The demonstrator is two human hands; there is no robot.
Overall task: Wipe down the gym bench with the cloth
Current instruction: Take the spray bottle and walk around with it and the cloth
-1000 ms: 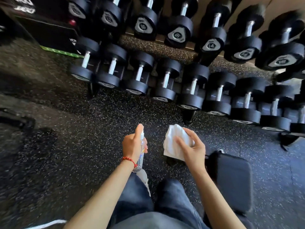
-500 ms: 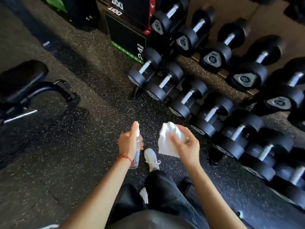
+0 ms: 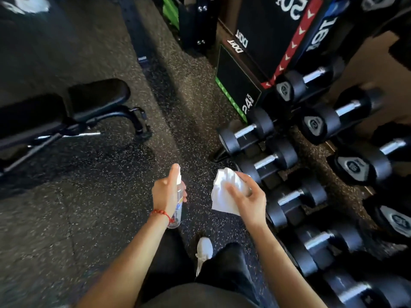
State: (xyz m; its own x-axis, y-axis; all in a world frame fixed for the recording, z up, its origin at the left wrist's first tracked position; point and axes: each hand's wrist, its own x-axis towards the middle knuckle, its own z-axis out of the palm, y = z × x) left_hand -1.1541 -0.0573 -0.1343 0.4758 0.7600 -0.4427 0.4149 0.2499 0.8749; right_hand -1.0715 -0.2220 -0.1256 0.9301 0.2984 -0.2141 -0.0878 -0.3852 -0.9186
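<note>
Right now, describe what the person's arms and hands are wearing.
Both forearms are bare, with no sleeves in view, and neither hand wears a glove. The left hand has a thin red beaded bracelet around its wrist. The right hand and its wrist show no watch or band; rings cannot be made out.

Gym free-weights area: rows of black dumbbells on rack at right, padded bench at left, stacked numbered plyo boxes, speckled rubber floor.

Gym bench now nearer, larger at left; dumbbells further right.
</note>
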